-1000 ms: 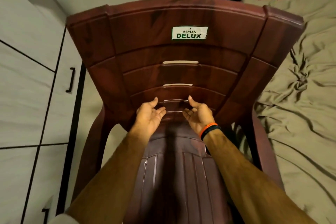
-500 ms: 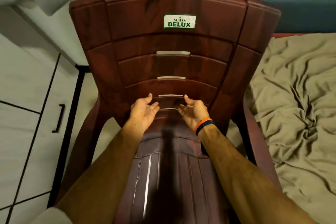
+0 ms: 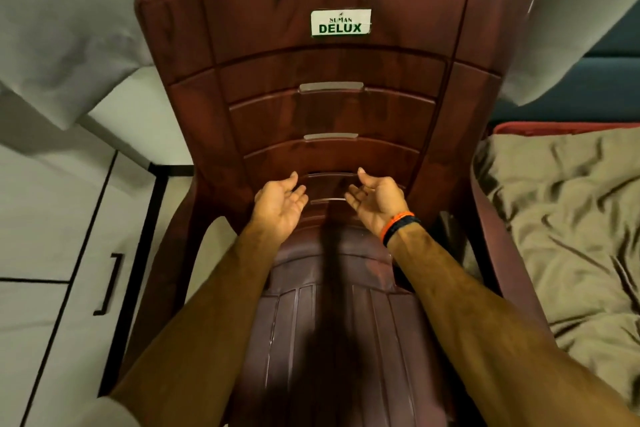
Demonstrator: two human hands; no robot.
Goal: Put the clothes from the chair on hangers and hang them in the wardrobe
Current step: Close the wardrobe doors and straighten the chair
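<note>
A dark brown plastic chair [image 3: 332, 114] with a white DELUX label fills the middle of the view, and its seat holds no clothes. My left hand [image 3: 280, 204] and my right hand [image 3: 375, 203] hover palm-up side by side over the back of the seat, fingers relaxed, holding nothing. An orange and black band circles my right wrist. A grey-white cloth [image 3: 69, 28] hangs across the top of the view behind the chair back. No hangers show.
White wardrobe doors [image 3: 45, 218] with black handles stand at the left. A bed with a rumpled olive sheet [image 3: 571, 225] lies close on the right. A teal headboard [image 3: 568, 90] sits at the upper right.
The view has tilted up, so the chair sits lower in frame. The grey-white cloth has come into view along the top. Both hands keep the same palm-up pose.
</note>
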